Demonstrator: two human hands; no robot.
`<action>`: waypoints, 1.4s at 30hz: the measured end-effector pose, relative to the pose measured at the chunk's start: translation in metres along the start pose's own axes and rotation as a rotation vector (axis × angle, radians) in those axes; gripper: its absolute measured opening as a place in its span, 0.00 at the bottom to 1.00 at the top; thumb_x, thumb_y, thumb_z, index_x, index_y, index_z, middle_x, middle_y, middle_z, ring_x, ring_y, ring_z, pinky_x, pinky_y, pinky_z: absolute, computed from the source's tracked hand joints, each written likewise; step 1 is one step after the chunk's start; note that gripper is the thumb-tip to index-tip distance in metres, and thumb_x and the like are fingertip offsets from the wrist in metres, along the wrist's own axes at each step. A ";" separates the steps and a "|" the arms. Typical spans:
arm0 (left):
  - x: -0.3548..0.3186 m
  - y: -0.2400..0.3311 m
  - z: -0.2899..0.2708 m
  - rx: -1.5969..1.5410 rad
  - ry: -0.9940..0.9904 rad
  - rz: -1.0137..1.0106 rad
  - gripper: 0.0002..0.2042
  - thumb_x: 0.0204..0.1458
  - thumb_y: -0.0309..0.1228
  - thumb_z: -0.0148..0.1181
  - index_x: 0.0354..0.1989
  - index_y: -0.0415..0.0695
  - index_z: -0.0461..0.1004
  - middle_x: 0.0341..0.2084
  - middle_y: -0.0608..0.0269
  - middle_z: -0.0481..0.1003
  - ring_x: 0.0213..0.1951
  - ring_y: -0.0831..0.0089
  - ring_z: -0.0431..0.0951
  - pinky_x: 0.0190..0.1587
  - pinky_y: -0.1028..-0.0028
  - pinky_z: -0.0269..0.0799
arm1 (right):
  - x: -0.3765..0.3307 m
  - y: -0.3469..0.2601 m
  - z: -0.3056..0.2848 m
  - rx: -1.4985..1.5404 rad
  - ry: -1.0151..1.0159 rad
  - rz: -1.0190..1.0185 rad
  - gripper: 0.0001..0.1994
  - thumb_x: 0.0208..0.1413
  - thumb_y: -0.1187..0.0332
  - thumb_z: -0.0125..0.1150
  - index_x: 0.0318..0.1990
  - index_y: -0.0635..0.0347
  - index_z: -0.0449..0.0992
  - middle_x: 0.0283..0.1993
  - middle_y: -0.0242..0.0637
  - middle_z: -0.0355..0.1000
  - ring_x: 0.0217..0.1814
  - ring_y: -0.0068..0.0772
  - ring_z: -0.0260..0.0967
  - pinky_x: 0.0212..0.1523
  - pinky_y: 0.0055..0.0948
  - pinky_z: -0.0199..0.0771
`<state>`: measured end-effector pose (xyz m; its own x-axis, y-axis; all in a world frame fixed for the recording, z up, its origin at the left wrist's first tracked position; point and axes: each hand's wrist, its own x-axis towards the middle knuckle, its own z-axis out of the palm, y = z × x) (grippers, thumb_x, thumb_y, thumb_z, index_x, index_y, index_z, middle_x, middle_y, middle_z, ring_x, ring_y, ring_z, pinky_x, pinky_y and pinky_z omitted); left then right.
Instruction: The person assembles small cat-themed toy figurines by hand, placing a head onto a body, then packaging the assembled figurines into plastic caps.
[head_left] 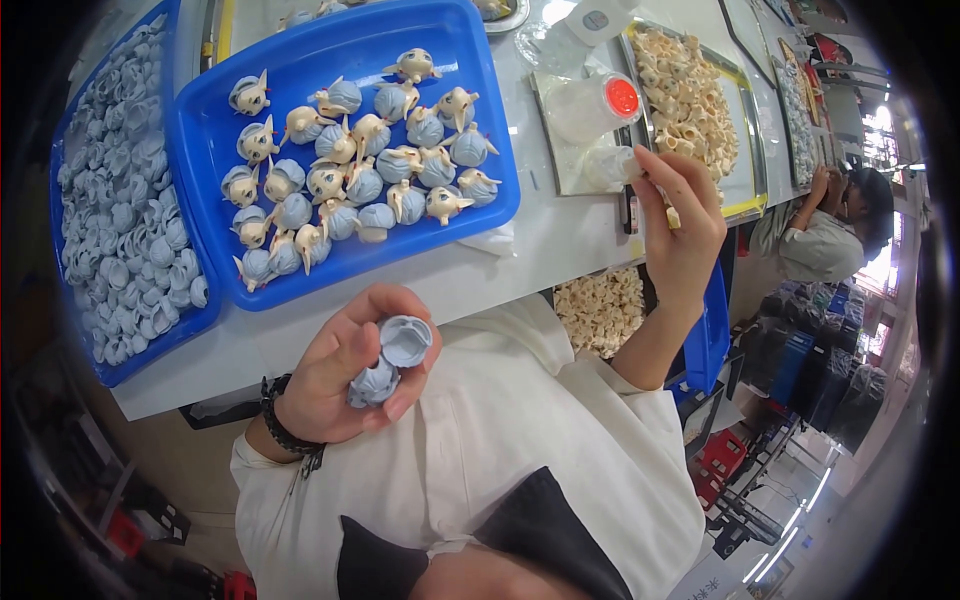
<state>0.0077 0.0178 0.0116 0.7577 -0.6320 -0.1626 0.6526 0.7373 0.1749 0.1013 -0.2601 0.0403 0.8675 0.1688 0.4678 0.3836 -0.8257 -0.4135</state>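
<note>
The left hand [345, 375] is closed around small blue-grey plastic toy parts [388, 362]. One round cup-shaped part sits on top, between the thumb and fingers. The hand is held in front of the person's white shirt, just off the near edge of the white tabletop [560, 240].

The right hand [685, 215] is lifted up past the right end of the tabletop. Its thumb and fingers pinch a tiny cream-coloured plastic piece [673, 216].

On the tabletop, near the middle, sits a bright blue plastic tray [480, 60] with many little blue and cream toy figures [360, 165] in it. Touching it, at the left edge, is a second blue tray [150, 350] packed with blue-grey parts like the ones in the left hand. At the far right corner lies a flat metal tray [748, 130] full of cream pieces. Just beside it stands a clear plastic bottle with a red cap [595, 105]. Another person [835, 225] works far off on the right.
</note>
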 end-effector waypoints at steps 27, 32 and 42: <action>0.014 0.001 0.010 0.706 0.236 0.379 0.18 0.43 0.32 0.64 0.42 0.39 0.69 0.25 0.69 0.69 0.24 0.88 0.66 0.26 0.88 0.61 | -0.018 -0.094 0.030 0.801 -0.091 -0.303 0.21 0.31 0.76 0.69 0.38 0.63 0.72 0.34 0.39 0.67 0.31 0.32 0.65 0.29 0.25 0.65; 0.013 -0.001 0.007 0.747 0.259 0.456 0.17 0.44 0.31 0.64 0.41 0.40 0.70 0.26 0.69 0.69 0.25 0.88 0.66 0.26 0.88 0.61 | -0.017 -0.094 0.029 0.704 -0.140 -0.293 0.21 0.30 0.75 0.69 0.39 0.64 0.73 0.33 0.39 0.67 0.30 0.32 0.65 0.27 0.25 0.64; 0.012 -0.007 0.007 0.388 0.281 0.265 0.12 0.50 0.32 0.57 0.41 0.40 0.70 0.24 0.67 0.72 0.20 0.86 0.67 0.20 0.86 0.60 | -0.017 -0.100 0.039 0.482 -0.127 -0.451 0.23 0.31 0.65 0.66 0.38 0.67 0.73 0.31 0.38 0.67 0.29 0.34 0.65 0.28 0.28 0.64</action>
<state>0.0123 0.0030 0.0151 0.8996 -0.3091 -0.3084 0.4355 0.6868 0.5820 0.0606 -0.1598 0.0433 0.6087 0.5271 0.5930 0.7898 -0.3318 -0.5159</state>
